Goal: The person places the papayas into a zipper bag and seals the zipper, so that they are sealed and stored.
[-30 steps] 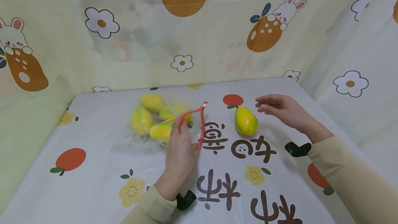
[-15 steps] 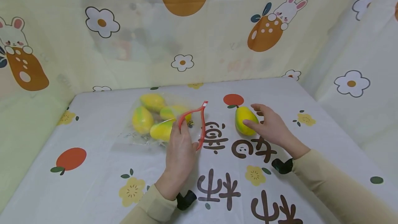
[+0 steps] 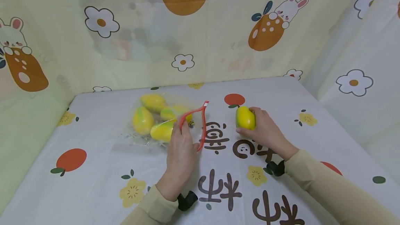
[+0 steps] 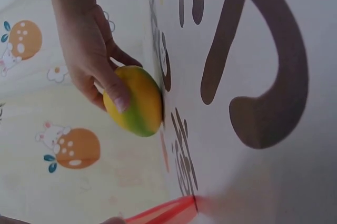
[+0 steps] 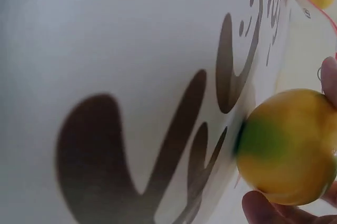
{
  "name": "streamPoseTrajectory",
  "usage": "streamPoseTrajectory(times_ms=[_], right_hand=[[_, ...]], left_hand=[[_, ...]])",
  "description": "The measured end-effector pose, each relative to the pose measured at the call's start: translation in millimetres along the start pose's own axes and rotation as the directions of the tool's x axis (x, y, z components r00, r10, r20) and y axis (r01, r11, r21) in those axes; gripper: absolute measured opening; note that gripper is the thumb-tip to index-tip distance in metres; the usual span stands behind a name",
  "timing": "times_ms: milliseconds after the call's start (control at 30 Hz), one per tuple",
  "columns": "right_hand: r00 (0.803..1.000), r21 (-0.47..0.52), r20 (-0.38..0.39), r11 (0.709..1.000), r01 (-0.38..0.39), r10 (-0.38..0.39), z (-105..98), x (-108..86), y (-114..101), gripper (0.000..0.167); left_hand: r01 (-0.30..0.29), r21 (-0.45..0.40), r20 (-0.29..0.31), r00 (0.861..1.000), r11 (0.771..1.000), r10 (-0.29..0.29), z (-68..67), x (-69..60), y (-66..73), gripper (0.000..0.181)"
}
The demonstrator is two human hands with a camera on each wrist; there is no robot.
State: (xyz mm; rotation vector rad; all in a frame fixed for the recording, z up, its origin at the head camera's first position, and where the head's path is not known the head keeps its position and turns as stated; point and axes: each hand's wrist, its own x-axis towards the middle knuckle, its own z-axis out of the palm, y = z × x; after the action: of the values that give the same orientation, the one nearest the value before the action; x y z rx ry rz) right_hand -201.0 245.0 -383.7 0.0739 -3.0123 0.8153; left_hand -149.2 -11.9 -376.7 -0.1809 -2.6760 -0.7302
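Note:
A yellow-green fruit (image 3: 245, 118) is gripped at its right side by my right hand (image 3: 269, 135), thumb in front and fingers behind. The left wrist view shows the same fruit (image 4: 138, 100) between thumb and fingers of the right hand (image 4: 87, 40); in the right wrist view the fruit (image 5: 287, 148) fills the right side. Left of it lies a clear plastic bag (image 3: 125, 134) holding several similar fruits (image 3: 143, 120). My left hand (image 3: 181, 159) pinches the bag's red-edged mouth (image 3: 203, 127), which stands open toward the right.
A white cloth with printed fruits, flowers and dark characters covers the table (image 3: 103, 190). Behind it hangs a patterned curtain (image 3: 140, 61), and another curtain (image 3: 368, 121) hangs at the right. Dark devices sit at both wrists.
My right hand has come leftward from the right side and taken hold of the single fruit, which is tilted slightly. The left hand and the bag have stayed where they were.

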Motion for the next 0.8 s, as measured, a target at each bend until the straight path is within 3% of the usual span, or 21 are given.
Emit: streamPoseTrajectory(times_ms=[500, 800], right_hand=[[1.0, 0.037, -0.007, 0.999, -0.004, 0.004, -8.7, -0.1, 13.8, 0.081], [0.999, 0.236, 0.035, 0.971, 0.023, -0.032, -17.2, -1.0, 5.9, 0.077]], left_hand=[[0.029, -0.017, 0.015, 0.999, 0.999, -0.029, 2.7, -0.8, 0.4, 0.079], [0.025, -0.008, 0.011, 1.0, 1.0, -0.025, 1.5, -0.6, 0.4, 0.08]])
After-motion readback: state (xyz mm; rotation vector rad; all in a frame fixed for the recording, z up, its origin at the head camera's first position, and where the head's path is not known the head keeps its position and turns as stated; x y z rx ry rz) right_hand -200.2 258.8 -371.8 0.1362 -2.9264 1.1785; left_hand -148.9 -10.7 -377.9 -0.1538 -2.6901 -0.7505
